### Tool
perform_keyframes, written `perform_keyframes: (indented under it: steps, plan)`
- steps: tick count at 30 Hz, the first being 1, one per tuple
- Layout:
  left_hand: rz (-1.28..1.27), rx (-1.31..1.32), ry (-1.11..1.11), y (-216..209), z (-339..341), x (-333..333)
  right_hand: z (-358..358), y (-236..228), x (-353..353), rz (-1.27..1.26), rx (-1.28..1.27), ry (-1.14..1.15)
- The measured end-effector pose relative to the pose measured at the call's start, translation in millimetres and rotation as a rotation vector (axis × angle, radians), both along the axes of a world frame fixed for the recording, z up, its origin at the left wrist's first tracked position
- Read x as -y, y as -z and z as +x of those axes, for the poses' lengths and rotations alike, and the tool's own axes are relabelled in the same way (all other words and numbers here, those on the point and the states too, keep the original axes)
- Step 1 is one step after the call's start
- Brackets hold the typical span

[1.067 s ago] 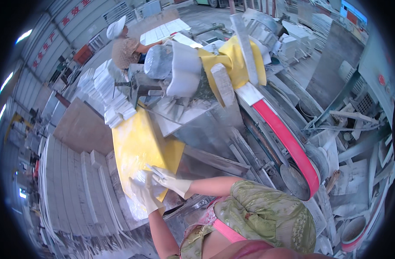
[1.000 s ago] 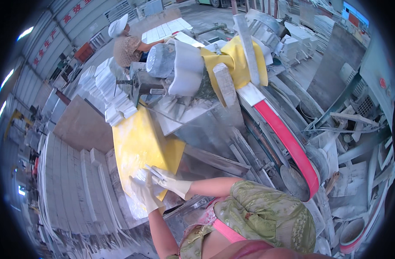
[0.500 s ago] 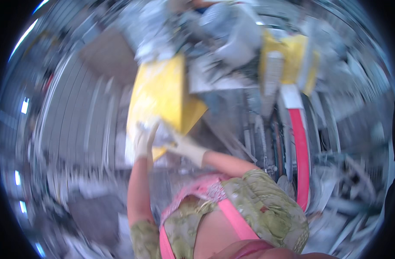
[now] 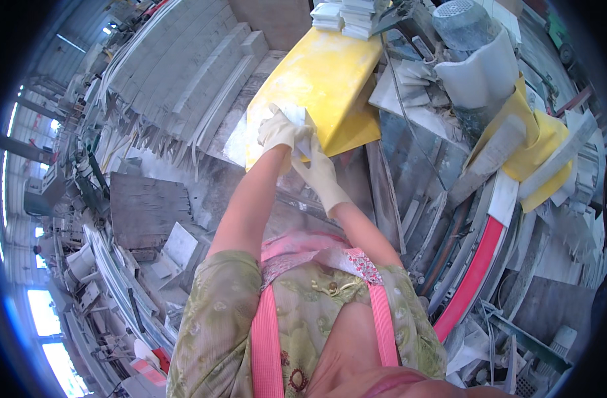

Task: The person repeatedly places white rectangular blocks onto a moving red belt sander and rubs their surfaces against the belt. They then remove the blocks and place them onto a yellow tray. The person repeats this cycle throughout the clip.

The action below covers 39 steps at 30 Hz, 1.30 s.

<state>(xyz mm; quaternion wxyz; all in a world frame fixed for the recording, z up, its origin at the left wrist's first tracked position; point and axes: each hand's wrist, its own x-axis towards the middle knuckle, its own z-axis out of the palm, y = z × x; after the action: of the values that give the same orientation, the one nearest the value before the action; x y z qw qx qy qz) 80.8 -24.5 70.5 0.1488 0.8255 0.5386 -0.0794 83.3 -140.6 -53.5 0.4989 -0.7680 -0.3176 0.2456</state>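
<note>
Both hands have come up onto the pale tile at the yellow surface

A second ago we saw the hands low in the view with the yellow surface [image 4: 320,79] stretching away above them; now the head has swung, and the surface runs up to the top edge. Our left hand [image 4: 281,131] is clenched on the upper left corner of the pale tile [image 4: 298,123], and our right hand [image 4: 319,174] grasps its lower edge. The tile lies at the near end of the surface, tilted. We judge it is being taken up or set down; which, we cannot tell. White blocks [image 4: 346,14] sit stacked at the far end
</note>
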Motion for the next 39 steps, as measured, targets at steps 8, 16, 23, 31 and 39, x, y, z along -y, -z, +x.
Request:
perform_keyframes:
  steps: [8,16,23,31,39]
  plan:
    - [-0.355,0.485,0.135,1,-55,-48,13,9,-21,0.725,-0.478,-0.025]
    - [-1.118,0.943,0.117,59,-106,-147,-21,-21,-84,0.159,-0.159,0.126]
    - [-1.471,1.036,-0.041,76,-79,-223,16,-59,-140,0.115,-0.234,0.265]
    - [-1.474,1.086,0.168,7,102,-314,71,-6,-141,-0.55,0.734,0.112]
    - [-1.324,1.135,0.346,-26,358,-347,74,-19,-139,-0.464,0.677,0.139]
